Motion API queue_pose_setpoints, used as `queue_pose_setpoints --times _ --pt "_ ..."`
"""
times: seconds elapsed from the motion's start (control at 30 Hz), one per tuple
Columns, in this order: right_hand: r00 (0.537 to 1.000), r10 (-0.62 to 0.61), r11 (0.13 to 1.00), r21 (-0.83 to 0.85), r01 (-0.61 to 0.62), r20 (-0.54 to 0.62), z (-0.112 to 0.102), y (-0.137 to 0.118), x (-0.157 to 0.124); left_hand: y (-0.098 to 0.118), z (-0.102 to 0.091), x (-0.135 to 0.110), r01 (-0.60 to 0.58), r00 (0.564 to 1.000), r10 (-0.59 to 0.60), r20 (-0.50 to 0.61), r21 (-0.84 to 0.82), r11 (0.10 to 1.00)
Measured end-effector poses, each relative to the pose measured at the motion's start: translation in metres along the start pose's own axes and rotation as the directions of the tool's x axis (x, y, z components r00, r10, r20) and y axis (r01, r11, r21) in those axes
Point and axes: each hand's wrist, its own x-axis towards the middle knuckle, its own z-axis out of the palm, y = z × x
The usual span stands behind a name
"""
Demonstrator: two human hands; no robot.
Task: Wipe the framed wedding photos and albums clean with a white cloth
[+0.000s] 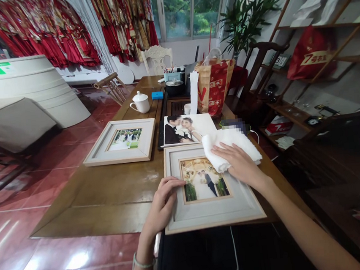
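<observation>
A picture frame (178,213) with a wide pale mat and a wedding photo lies face up at the table's near edge. My left hand (164,202) grips its left side, with bent fingers reaching over the mat toward the photo. At the frame's upper right corner, my right hand (233,157) presses a folded white towel (244,145) against the surface, its fingers together on top. The towel covers that corner and runs past the frame's edge. Just behind lies a loose couple's portrait print (204,124). A second framed photo (100,149) lies flat to the left.
The wooden table (109,192) also carries a lidded white cup (140,102), a blue box (157,95), a dark pot (174,87) and a red-and-brown paper bag (215,89). A white cable (234,257) hangs below the near edge. Shelves (297,132) stand at right.
</observation>
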Motion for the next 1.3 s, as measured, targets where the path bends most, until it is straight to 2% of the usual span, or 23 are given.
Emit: queue_pose_setpoints --times 0.13,0.27,0.37,0.47,0.57,0.63,0.73,0.83,0.9,0.97,1.03,1.17,1.3 --pt "0.994 -0.074 0.997 0.020 0.072 0.075 0.001 -0.027 -0.007 0.001 0.000 0.000 -0.009 1.000 0.009 -0.003 0.009 1.000" --pt "0.945 -0.207 0.966 0.203 0.157 0.255 -0.015 -0.054 -0.029 0.002 0.000 0.000 -0.009 1.000 0.009 -0.008 0.021 1.000" --pt "0.890 -0.265 0.927 0.353 0.129 0.370 -0.033 -0.063 -0.053 0.002 -0.001 0.000 -0.011 1.000 0.011 -0.002 0.024 1.000" --pt "0.877 -0.207 0.929 0.369 0.037 0.433 -0.048 -0.059 -0.069 0.001 -0.001 0.000 -0.010 1.000 0.010 0.000 0.028 1.000" --pt "0.935 -0.034 0.971 0.232 -0.052 0.352 -0.050 -0.046 -0.063 0.001 0.000 0.000 -0.005 1.000 0.005 0.004 0.031 1.000" --pt "0.976 0.083 0.988 0.110 -0.107 0.200 -0.045 -0.039 -0.046 0.001 0.000 0.000 -0.007 1.000 0.007 -0.001 0.028 1.000" --pt "0.988 0.152 0.988 0.006 -0.152 0.005 -0.032 -0.036 -0.013 -0.001 0.000 0.000 -0.013 1.000 0.014 -0.008 0.026 1.000" --pt "0.998 0.063 0.998 0.027 -0.063 -0.024 -0.018 -0.042 0.016 -0.002 0.000 0.000 -0.014 1.000 0.014 0.003 0.035 0.999" --pt "0.997 -0.064 0.996 0.061 0.062 0.033 -0.010 -0.051 0.027 -0.001 0.000 0.001 -0.010 1.000 0.010 0.000 0.046 0.999" --pt "0.975 -0.196 0.978 0.095 0.186 0.104 -0.004 -0.061 0.032 0.001 0.001 0.001 -0.008 1.000 0.008 -0.009 0.056 0.998" --pt "0.947 -0.278 0.957 0.128 0.259 0.161 0.000 -0.068 0.029 0.004 0.001 0.002 -0.007 1.000 0.008 -0.013 0.063 0.998" --pt "0.913 -0.307 0.945 0.199 0.259 0.268 -0.009 -0.071 0.004 0.005 0.001 0.002 -0.004 1.000 0.006 -0.021 0.067 0.998" --pt "0.875 -0.283 0.940 0.294 0.172 0.393 -0.034 -0.060 -0.033 0.004 0.001 0.002 -0.001 1.000 0.001 -0.008 0.076 0.997"
